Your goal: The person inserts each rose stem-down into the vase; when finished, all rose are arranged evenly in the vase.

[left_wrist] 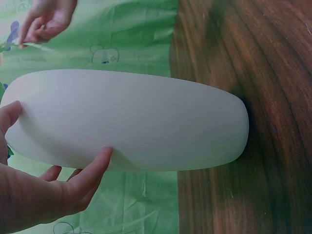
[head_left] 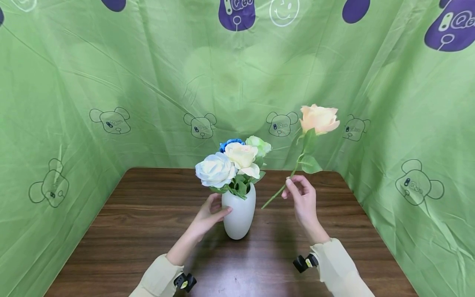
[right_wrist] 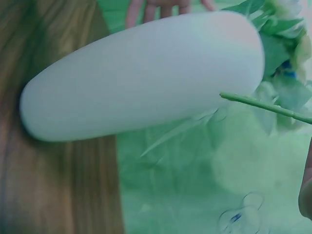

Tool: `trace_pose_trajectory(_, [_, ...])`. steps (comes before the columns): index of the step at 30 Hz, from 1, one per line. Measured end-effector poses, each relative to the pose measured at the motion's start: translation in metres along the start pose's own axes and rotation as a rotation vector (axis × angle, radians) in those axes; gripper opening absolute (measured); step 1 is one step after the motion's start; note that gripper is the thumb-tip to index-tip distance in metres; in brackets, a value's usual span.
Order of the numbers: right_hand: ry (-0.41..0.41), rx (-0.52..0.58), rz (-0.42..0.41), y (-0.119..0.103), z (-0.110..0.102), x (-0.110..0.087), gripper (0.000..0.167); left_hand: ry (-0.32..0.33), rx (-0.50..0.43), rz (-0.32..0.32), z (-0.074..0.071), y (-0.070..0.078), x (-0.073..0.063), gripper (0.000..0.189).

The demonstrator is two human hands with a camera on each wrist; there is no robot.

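Note:
A white vase (head_left: 239, 214) stands upright on the table, holding several artificial flowers: a pale blue rose (head_left: 215, 169), a cream rose (head_left: 242, 156), a blue flower (head_left: 231, 144) and a green one (head_left: 259, 145). My left hand (head_left: 209, 214) holds the vase's left side, thumb in front; the left wrist view shows its fingertips (left_wrist: 105, 157) on the white wall. To the right of the vase, my right hand (head_left: 303, 200) pinches the stem of a peach rose (head_left: 319, 119) between thumb and fingers. The bloom is up, and the stem's cut end (right_wrist: 229, 96) points toward the vase, apart from it in the head view.
The dark wooden table (head_left: 148, 231) carries the vase near its middle. Green curtains (head_left: 156, 82) printed with bear outlines enclose the back and both sides. A small black wrist camera (head_left: 184, 282) sits on the left sleeve, another black camera (head_left: 305, 262) on the right.

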State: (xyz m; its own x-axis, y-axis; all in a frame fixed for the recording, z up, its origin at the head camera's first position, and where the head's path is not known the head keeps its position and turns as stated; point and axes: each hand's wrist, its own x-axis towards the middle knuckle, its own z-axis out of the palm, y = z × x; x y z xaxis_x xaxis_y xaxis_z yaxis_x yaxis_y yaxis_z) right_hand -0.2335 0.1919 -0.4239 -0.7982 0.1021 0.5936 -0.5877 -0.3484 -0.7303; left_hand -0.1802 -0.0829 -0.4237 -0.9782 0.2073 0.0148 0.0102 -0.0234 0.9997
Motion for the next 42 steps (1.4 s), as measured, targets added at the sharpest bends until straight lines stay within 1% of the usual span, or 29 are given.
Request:
trace_pose_trajectory(1, [0.022, -0.031, 0.010, -0.026, 0.021, 0.003, 0.012, 0.001, 0.002, 0.003, 0.000, -0.002, 0.001, 0.055])
trace_pose_trajectory(3, [0.026, -0.016, 0.003, -0.045, 0.039, 0.009, 0.004, -0.006, 0.007, 0.006, -0.001, -0.003, 0.001, 0.055])
trace_pose_trajectory(5, [0.037, -0.013, 0.001, -0.056, 0.048, 0.015, 0.008, -0.009, 0.006, 0.005, -0.001, -0.002, 0.001, 0.055])
trace_pose_trajectory(8, [0.026, -0.034, -0.022, -0.062, 0.056, 0.024, 0.018, -0.006, 0.006, 0.005, -0.001, -0.003, 0.002, 0.056])
trace_pose_trajectory(9, [0.023, -0.060, -0.027, -0.063, 0.058, 0.027, 0.018, -0.005, 0.008, 0.004, -0.001, -0.003, 0.002, 0.056])
trace_pose_trajectory(13, [-0.037, -0.155, -0.060, -0.063, 0.062, 0.035, 0.009, -0.009, 0.009, 0.000, -0.001, -0.004, 0.002, 0.057])
trace_pose_trajectory(16, [-0.076, -0.238, -0.070, -0.064, 0.062, 0.037, 0.012, -0.010, 0.009, -0.007, -0.001, -0.005, 0.003, 0.059])
trace_pose_trajectory(19, [-0.096, -0.314, -0.048, -0.069, 0.061, 0.038, 0.013, -0.009, 0.015, -0.005, -0.001, -0.004, 0.003, 0.060])
trace_pose_trajectory(25, [-0.112, -0.443, 0.028, -0.092, 0.067, 0.038, 0.011, -0.003, 0.024, -0.003, -0.001, -0.002, 0.001, 0.058])
trace_pose_trajectory(28, [-0.114, -0.498, 0.036, -0.098, 0.068, 0.037, 0.011, -0.008, 0.020, -0.003, -0.002, -0.003, 0.001, 0.057])
trace_pose_trajectory(31, [-0.126, -0.543, 0.013, -0.101, 0.065, 0.037, 0.011, -0.006, 0.015, -0.002, -0.002, -0.004, 0.002, 0.056])
trace_pose_trajectory(34, [-0.158, -0.580, -0.024, -0.103, 0.064, 0.037, 0.010, 0.004, 0.008, -0.007, -0.001, -0.003, 0.002, 0.056])
trace_pose_trajectory(38, [-0.206, -0.636, -0.074, -0.104, 0.065, 0.037, 0.009, 0.006, 0.000, -0.005, 0.000, -0.003, 0.002, 0.057])
trace_pose_trajectory(42, [-0.223, -0.695, -0.139, -0.104, 0.068, 0.038, 0.010, -0.001, 0.004, -0.002, -0.001, -0.004, 0.002, 0.057])
